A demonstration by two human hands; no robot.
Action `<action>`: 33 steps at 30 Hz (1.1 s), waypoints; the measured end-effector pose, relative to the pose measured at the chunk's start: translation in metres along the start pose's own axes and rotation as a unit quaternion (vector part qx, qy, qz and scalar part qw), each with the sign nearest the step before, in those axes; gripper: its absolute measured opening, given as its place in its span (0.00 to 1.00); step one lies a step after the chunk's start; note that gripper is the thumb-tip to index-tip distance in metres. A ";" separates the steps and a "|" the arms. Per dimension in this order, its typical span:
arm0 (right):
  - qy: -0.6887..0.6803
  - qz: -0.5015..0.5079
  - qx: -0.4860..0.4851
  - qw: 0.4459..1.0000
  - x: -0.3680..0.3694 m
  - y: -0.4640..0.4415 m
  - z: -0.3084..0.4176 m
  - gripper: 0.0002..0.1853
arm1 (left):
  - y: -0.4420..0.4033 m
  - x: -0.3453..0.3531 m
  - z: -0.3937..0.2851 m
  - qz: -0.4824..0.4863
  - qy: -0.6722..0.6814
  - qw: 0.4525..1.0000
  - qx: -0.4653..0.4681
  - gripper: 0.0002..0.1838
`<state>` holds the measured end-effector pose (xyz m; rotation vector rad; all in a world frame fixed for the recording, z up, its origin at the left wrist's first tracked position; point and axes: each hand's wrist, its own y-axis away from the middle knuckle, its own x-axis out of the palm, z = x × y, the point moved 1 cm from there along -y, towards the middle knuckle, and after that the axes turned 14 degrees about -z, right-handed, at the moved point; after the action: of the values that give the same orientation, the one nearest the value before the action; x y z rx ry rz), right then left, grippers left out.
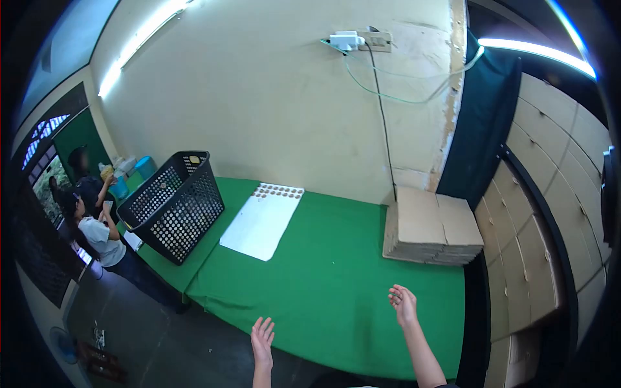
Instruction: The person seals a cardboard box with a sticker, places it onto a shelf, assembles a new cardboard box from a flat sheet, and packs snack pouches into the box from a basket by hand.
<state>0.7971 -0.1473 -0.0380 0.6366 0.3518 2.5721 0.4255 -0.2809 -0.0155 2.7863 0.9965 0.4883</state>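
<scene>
My left hand (262, 337) is raised at the front edge of the green-covered table (336, 284), its fingers spread and nothing in it. Above the cloth to the right, my right hand (404, 305) has loosely curled fingers and holds nothing visible. Neither hand touches an object. Farther back lies a white sheet (262, 223), with rows of small round brownish pieces (278, 191) along its far end. A stack of flat brown cardboard (432, 226) sits at the table's back right, beyond my right hand.
A tall black perforated basket (187, 220) stands on the table's left part. Two people (103, 233) stand past it, near blue containers (145, 167). Shelves of cardboard boxes (530, 213) line the right side. A black cable (381, 110) hangs from a wall socket (381, 42).
</scene>
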 end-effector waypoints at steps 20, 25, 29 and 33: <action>0.105 -0.210 -0.021 0.972 -0.014 -0.247 0.004 0.20 | -0.077 0.076 0.008 0.011 -0.001 0.998 -0.055 0.30; 0.281 -0.184 -0.064 0.940 -0.015 -0.203 0.040 0.20 | -0.086 0.058 -0.002 0.022 -0.023 0.998 -0.058 0.28; 0.337 -0.216 -0.173 0.900 -0.013 -0.188 0.058 0.16 | -0.097 0.030 -0.019 0.063 -0.059 0.995 -0.049 0.27; 0.113 -0.119 -0.204 0.965 0.033 -0.115 0.088 0.11 | -0.114 -0.014 -0.037 0.068 -0.083 0.994 -0.025 0.26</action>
<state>0.8575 -0.0207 0.0108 0.1412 -0.0355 2.3822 0.3351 -0.2015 -0.0116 2.8080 0.7538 0.2878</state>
